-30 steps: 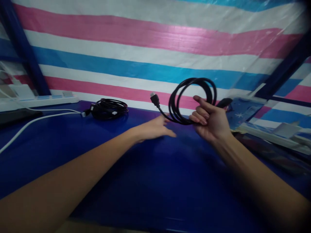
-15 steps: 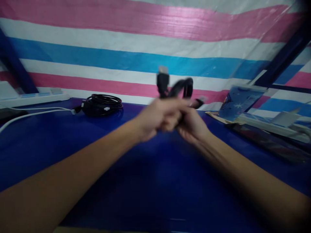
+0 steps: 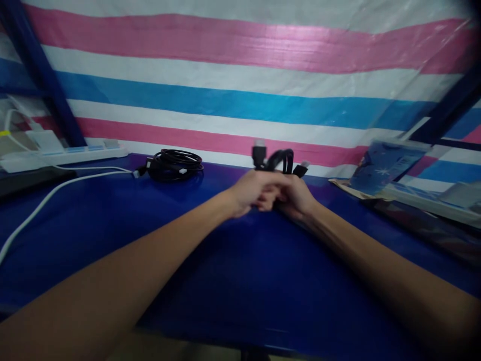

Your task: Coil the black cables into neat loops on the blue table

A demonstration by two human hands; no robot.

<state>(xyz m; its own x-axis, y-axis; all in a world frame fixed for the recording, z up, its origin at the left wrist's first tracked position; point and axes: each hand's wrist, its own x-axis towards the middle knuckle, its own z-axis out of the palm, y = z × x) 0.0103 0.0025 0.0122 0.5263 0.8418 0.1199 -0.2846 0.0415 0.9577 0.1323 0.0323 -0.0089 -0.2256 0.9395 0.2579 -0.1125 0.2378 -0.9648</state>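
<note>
A black cable (image 3: pixel 276 159), folded into a small bundle, sticks up out of my two closed hands above the far half of the blue table. One plug with a pale metal end points upward on the left of the bundle, and another plug leans out to the right. My left hand (image 3: pixel 250 190) is wrapped round the cable from the left. Pressed against it, my right hand (image 3: pixel 299 194) grips the same bundle from the right. The lower part of the cable is hidden inside my fingers.
On the blue table (image 3: pixel 225 281), a coiled black cable (image 3: pixel 175 165) lies left of my hands near a white cable (image 3: pixel 48 195). A white power strip (image 3: pixel 86 154) stands at the back left. At the right are a blue packet (image 3: pixel 389 165) and a dark flat object (image 3: pixel 421 220).
Both hands, still holding the cable, have come down closer to the table. The view has shifted, so the things on the table appear further right.
</note>
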